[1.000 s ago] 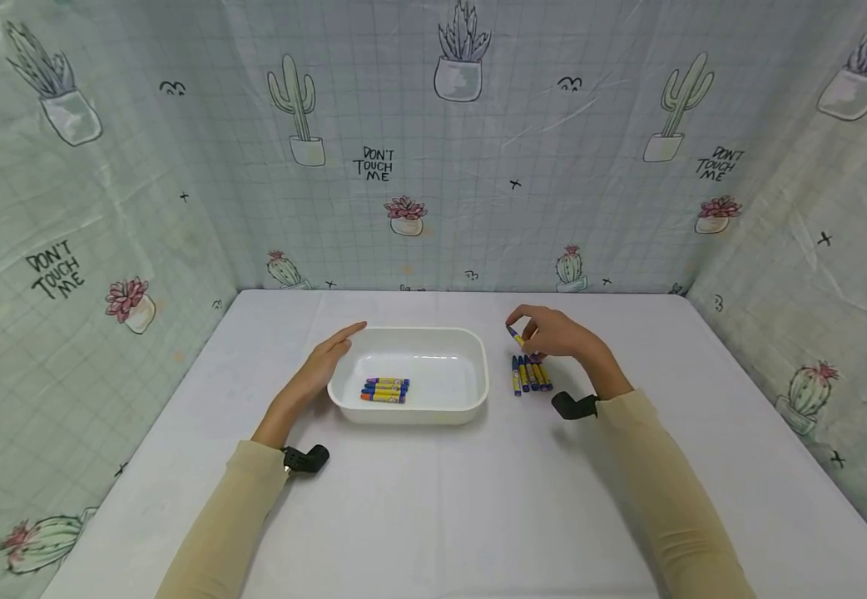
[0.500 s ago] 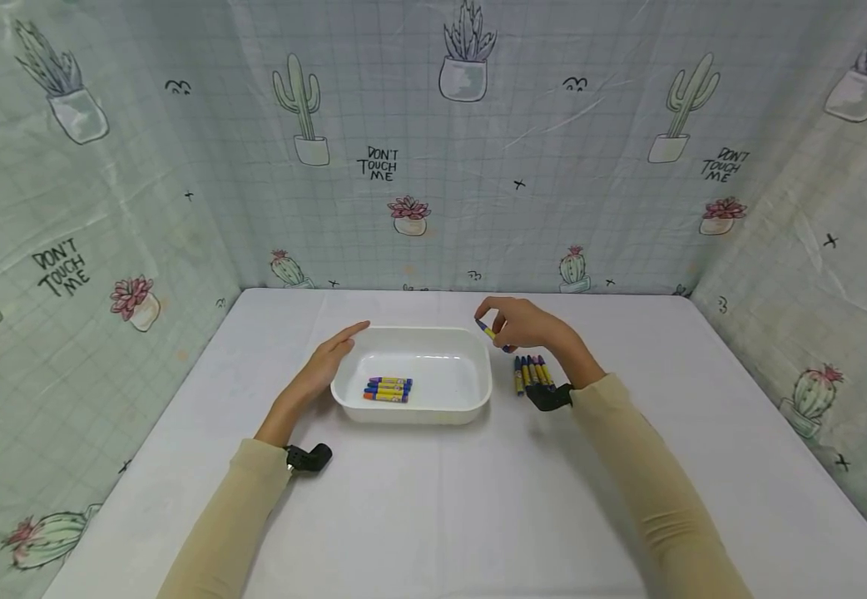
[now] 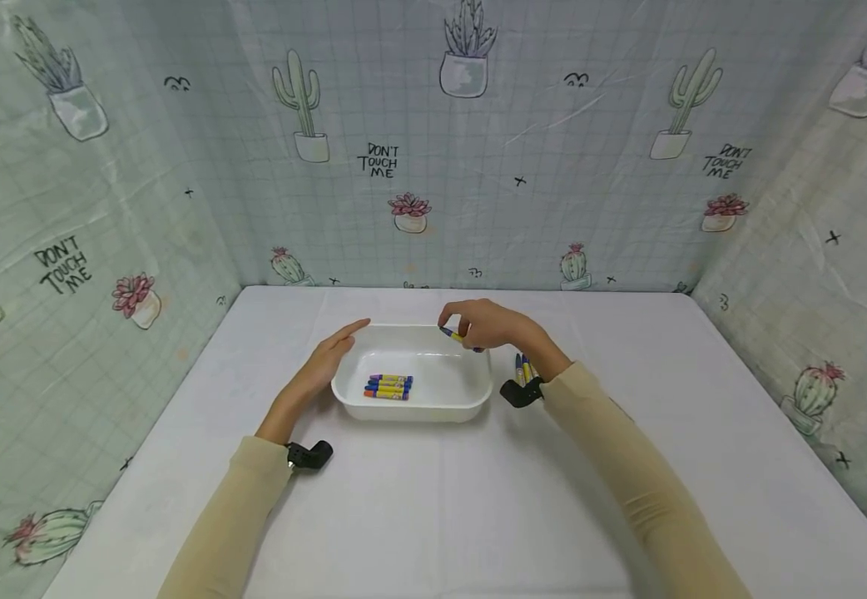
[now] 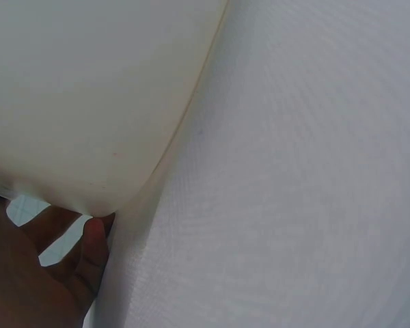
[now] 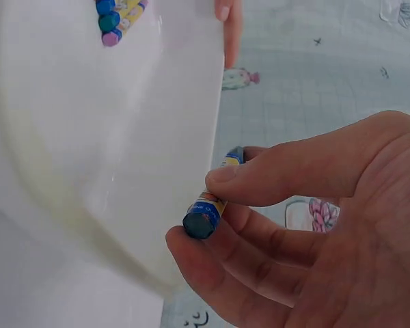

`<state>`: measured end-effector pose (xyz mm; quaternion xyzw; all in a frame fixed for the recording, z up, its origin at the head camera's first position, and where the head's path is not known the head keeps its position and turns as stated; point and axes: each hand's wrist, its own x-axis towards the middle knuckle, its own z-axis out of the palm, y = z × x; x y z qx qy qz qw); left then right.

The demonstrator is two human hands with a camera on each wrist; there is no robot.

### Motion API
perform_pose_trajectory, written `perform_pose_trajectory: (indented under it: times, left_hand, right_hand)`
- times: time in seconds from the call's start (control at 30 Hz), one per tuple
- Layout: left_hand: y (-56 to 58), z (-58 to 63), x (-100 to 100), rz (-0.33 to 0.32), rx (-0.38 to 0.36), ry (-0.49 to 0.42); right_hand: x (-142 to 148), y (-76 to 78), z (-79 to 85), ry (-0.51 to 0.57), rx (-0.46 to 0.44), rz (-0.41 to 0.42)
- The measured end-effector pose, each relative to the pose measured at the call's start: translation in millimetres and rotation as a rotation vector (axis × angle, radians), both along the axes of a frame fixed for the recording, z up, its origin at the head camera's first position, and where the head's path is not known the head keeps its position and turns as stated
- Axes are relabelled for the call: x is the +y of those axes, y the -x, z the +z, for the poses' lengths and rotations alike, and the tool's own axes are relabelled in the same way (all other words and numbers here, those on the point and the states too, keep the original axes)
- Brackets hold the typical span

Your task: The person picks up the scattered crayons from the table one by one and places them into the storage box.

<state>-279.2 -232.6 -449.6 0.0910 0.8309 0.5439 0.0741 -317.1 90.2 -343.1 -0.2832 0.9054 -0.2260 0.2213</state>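
My right hand (image 3: 484,323) pinches a dark blue-green crayon (image 5: 208,208) with a yellow and blue wrapper between thumb and fingers, over the far right part of the white tray (image 3: 433,413). Several crayons (image 3: 388,387) lie side by side inside the tray at its left. My left hand (image 3: 323,366) rests against the tray's left end, its fingers stretched along the rim. In the left wrist view, the left fingertips (image 4: 94,232) touch the tray's outer wall.
More crayons (image 3: 519,368) lie on the white table (image 3: 418,516) right of the tray, partly hidden behind the right wrist and its black camera (image 3: 522,393). A patterned cloth (image 3: 478,191) hangs behind and at both sides of the table.
The right hand has carried the crayon leftward from beside the row on the table to over the tray. My left hand has stayed at the tray's left end.
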Motion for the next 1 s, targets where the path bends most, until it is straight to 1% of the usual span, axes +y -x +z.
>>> perform_pose_trajectory:
  times: [0.23, 0.37, 0.53, 0.7, 0.9, 0.93, 1.0]
  left_hand:
    - [2.9, -2.0, 4.6, -0.004, 0.000, 0.010]
    - [4.0, -1.4, 3.4, 0.002, 0.003, 0.010]
    - [3.3, -0.5, -0.6, 0.005, 0.001, 0.015]
    - [3.1, -1.2, -2.5, 0.004, -0.002, 0.031]
    - [2.9, -0.8, -1.5, -0.003, -0.002, 0.015]
    - [2.7, 0.7, -1.2, -0.002, -0.010, 0.011]
    - [-1.8, 9.5, 1.0, -0.011, -0.019, 0.014]
  right_hand:
    - [-19.5, 3.1, 1.9, -0.062, -0.008, 0.138]
    - [-32.7, 5.4, 2.0, -0.057, -0.014, 0.185]
    - [-51.9, 9.2, -2.8, -0.071, -0.003, 0.247]
    - [-68.6, 11.3, -9.1, -0.098, -0.019, 0.276]
    - [-83.4, 12.9, -17.7, -0.117, -0.060, 0.291]
    - [-85.6, 13.3, -19.5, -0.118, -0.062, 0.294]
    - [-89.8, 14.3, -23.1, -0.118, -0.065, 0.297]
